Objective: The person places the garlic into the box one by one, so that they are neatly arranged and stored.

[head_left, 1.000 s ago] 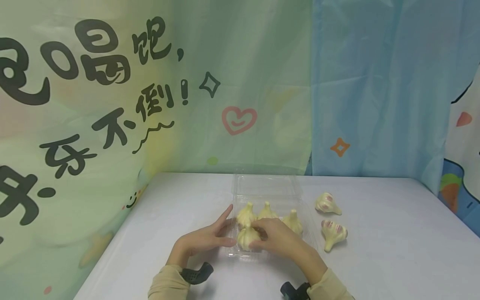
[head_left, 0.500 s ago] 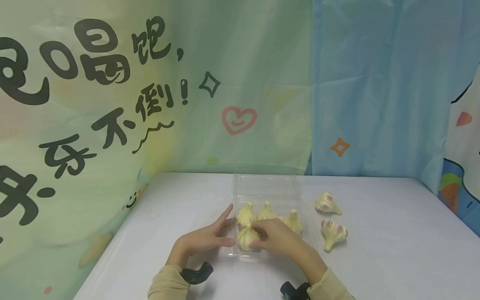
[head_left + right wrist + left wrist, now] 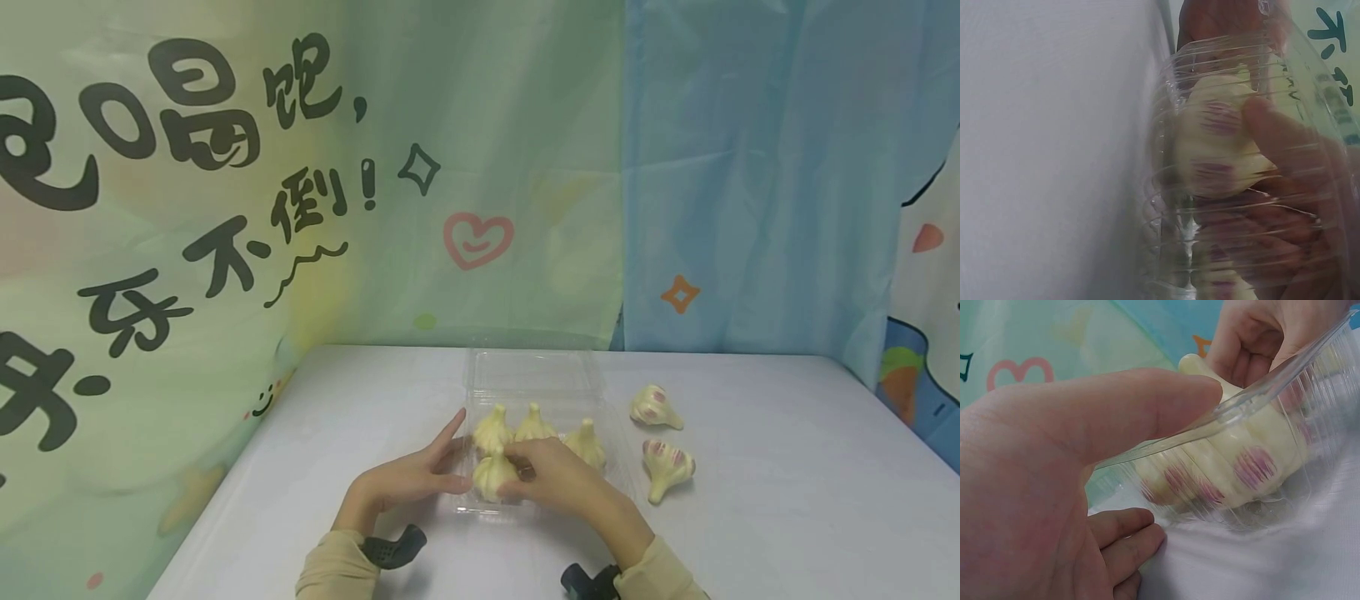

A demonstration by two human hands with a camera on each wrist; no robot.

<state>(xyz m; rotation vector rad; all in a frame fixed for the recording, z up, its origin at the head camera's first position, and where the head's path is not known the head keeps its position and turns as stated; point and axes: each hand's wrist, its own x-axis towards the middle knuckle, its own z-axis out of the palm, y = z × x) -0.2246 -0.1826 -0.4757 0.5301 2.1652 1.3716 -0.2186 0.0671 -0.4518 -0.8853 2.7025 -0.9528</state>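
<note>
Almost nothing had shifted on my remote feed: the right hand (image 3: pixel 557 477) still pinched the garlic bulb (image 3: pixel 492 477) near left in the clear container (image 3: pixel 478 507), straight-fingered left hand (image 3: pixel 408 481) alongside, the bulb seemingly unreleased.

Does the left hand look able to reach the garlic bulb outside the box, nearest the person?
Probably not directly: the clear box and the right hand lie between the left hand and that garlic bulb.
</note>
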